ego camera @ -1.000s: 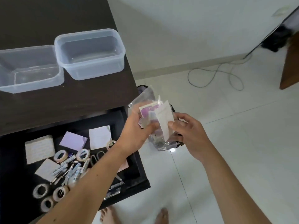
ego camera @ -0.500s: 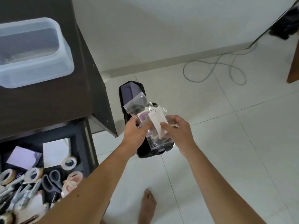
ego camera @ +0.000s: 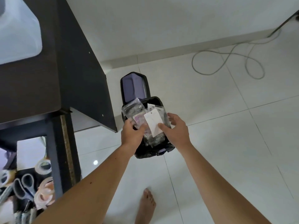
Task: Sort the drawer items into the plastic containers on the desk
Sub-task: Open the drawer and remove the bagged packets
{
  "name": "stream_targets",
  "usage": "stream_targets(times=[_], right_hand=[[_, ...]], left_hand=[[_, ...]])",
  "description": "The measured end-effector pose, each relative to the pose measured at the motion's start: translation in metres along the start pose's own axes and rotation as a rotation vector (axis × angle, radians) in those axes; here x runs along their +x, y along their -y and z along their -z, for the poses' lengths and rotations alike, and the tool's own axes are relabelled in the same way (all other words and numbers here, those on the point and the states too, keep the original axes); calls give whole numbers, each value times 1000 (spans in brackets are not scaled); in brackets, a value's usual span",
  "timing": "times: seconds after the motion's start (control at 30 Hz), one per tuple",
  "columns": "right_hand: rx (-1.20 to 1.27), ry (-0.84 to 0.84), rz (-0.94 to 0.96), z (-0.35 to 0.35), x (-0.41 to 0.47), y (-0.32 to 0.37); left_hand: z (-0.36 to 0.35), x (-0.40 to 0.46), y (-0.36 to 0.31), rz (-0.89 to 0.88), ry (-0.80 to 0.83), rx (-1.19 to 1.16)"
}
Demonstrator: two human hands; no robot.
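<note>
My left hand [ego camera: 131, 135] pinches a bundle of clear plastic packets [ego camera: 134, 110] with a white paper card [ego camera: 152, 122] on top. My right hand [ego camera: 176, 131] holds the bundle's right side, thumb on the card and fingers loosely spread behind it. The bundle hangs right over an open black bin [ego camera: 152, 152] on the floor. One clear plastic container [ego camera: 19, 38] shows partly on the dark desk [ego camera: 56, 70] at the upper left. The open drawer [ego camera: 55, 151] at the lower left holds tape rolls [ego camera: 42, 166], scissors [ego camera: 27, 183] and a white note [ego camera: 30, 152].
The bin's purple lid [ego camera: 133, 88] stands tilted back, close to the desk's side panel. A grey cable [ego camera: 226, 62] loops over the white tiled floor by the wall. My bare foot [ego camera: 146, 206] is below the bin.
My view swung right, away from the desk. Both hands carried the packets from beside the drawer to over the bin, and my right fingers have loosened.
</note>
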State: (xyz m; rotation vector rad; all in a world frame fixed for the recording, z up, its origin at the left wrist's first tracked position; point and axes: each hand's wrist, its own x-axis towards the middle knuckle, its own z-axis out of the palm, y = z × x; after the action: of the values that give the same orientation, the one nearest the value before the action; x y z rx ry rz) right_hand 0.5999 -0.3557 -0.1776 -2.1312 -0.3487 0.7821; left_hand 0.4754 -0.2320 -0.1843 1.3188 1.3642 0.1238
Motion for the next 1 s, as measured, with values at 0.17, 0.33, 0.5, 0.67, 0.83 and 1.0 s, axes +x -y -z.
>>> stream_targets(times=[0.17,0.33,0.5,0.67,0.83,1.0], right_hand=[[-28,33,-57,0,0,-21],[45,4,-86,4,-13,-18],[98,-12,-27,18,-37,19],[152,-32,62,25,-78,73],[181,-54,193,3,-139,131],[219,11,292,-51,-211,179]], left_hand=[[7,9,17,44,-43,86],[14,-5,7,-7,24,-5],[35,-28,-21,-105,135,-47],[82,-69,-62,-259,239,-72],[172,-124,-83,-458,308,-70],[278,-157,-47,-525,252,-87]])
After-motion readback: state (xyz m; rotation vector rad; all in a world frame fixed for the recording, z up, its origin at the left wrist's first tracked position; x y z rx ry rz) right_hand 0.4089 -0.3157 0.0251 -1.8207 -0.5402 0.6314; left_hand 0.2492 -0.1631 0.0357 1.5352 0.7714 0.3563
